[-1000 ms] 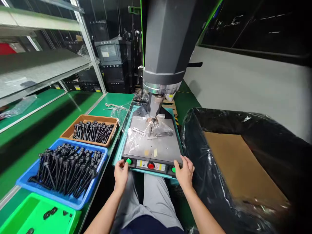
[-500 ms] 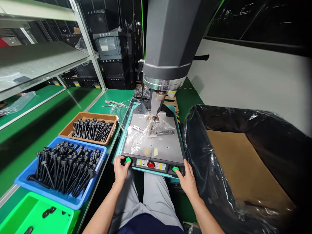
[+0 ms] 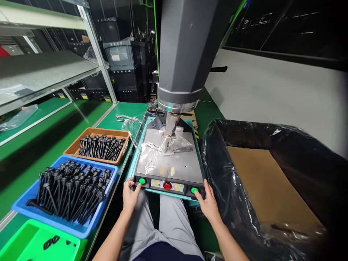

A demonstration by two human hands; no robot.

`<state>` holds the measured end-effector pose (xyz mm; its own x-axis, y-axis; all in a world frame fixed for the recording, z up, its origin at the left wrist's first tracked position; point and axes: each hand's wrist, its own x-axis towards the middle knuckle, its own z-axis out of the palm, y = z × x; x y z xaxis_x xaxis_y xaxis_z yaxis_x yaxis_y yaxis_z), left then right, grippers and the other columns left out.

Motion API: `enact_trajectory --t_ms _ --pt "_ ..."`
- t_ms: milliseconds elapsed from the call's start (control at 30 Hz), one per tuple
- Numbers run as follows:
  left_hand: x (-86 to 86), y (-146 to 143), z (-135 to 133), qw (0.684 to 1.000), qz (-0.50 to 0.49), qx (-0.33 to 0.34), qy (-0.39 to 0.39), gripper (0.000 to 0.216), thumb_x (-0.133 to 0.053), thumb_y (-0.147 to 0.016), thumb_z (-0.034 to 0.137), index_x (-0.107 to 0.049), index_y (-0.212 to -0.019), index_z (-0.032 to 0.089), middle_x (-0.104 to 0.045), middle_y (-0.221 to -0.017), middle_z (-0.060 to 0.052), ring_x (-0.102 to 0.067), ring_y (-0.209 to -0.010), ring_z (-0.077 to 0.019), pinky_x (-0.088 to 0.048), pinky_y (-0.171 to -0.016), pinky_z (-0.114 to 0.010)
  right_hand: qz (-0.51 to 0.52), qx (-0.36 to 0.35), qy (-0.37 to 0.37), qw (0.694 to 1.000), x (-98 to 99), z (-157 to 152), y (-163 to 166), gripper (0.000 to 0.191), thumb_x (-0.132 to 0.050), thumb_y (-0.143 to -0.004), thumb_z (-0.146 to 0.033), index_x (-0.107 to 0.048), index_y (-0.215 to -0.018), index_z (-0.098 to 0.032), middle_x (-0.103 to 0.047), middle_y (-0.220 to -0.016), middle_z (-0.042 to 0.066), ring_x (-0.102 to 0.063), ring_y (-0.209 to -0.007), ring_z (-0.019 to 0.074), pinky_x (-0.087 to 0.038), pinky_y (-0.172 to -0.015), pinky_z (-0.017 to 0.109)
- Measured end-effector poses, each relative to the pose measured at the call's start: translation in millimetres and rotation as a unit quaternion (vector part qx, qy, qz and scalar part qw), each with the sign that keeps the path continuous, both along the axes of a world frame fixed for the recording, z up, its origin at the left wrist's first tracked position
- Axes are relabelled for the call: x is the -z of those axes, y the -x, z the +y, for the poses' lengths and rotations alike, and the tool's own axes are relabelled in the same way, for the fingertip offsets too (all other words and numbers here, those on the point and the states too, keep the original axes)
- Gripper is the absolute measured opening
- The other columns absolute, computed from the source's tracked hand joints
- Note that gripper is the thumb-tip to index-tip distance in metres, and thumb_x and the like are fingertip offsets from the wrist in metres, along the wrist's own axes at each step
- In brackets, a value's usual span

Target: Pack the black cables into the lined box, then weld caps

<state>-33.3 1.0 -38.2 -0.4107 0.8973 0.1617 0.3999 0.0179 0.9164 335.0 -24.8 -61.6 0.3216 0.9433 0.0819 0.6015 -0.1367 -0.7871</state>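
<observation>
A grey press machine (image 3: 179, 54) stands over a metal base plate (image 3: 176, 163) with a small part under its tip (image 3: 170, 136) and clear plastic film (image 3: 152, 152) lying on the plate. The front panel carries a left green button (image 3: 141, 180), a red button (image 3: 167, 186) and a right green button (image 3: 194, 190). My left hand (image 3: 129, 195) rests at the panel's left corner, thumb just beside the left green button, fingers loosely apart. My right hand (image 3: 208, 203) rests at the right corner, fingertips beside the right green button, holding nothing.
On the green bench to the left stand a brown tray (image 3: 81, 143) and a blue tray (image 3: 27, 206) with several black bolt-like parts, and a green tray (image 3: 27, 241) with a few small pieces. A black-bag-lined cardboard box (image 3: 269, 188) is at the right. Metal shelving (image 3: 49, 69) rises at the left.
Both hands have slid slightly off the green buttons toward me. The press head has risen a little from the part. The view has shifted slightly.
</observation>
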Motion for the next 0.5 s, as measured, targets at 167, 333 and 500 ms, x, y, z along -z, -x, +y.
enact_trajectory --t_ms 167,333,500 --pt "-22.0 -17 -15 0.999 -0.03 -0.039 0.001 0.025 -0.064 -0.078 0.039 -0.057 -0.092 0.02 -0.061 -0.101 -0.007 -0.059 -0.097 -0.0216 -0.046 -0.089 -0.04 0.012 -0.004 -0.002 1.0 1.8 0 1 0.081 -0.049 -0.083 -0.061 -0.024 -0.15 -0.023 -0.029 -0.15 0.012 -0.029 -0.138 0.0277 -0.028 -0.111 0.046" --pt "-40.0 -43 -9 0.981 -0.182 0.066 0.028 0.033 -0.063 -0.079 0.042 -0.062 -0.101 0.017 -0.066 -0.102 -0.01 -0.062 -0.097 -0.021 -0.047 -0.091 -0.038 0.023 -0.013 -0.006 1.0 5.4 1 -4 0.08 -0.05 -0.082 -0.06 -0.026 -0.149 -0.024 -0.031 -0.149 0.011 -0.029 -0.138 0.0273 -0.029 -0.111 0.046" --pt "-52.2 -68 10 0.929 -0.343 0.131 0.055 0.044 -0.071 -0.073 0.041 -0.061 -0.108 0.016 -0.063 -0.121 -0.015 -0.059 -0.113 -0.0252 -0.045 -0.096 -0.041 0.045 -0.006 -0.035 0.998 -8.3 5 -11 0.062 -0.048 -0.084 -0.058 -0.051 -0.134 -0.02 -0.051 -0.135 0.011 -0.049 -0.124 0.026 -0.039 -0.105 0.042"
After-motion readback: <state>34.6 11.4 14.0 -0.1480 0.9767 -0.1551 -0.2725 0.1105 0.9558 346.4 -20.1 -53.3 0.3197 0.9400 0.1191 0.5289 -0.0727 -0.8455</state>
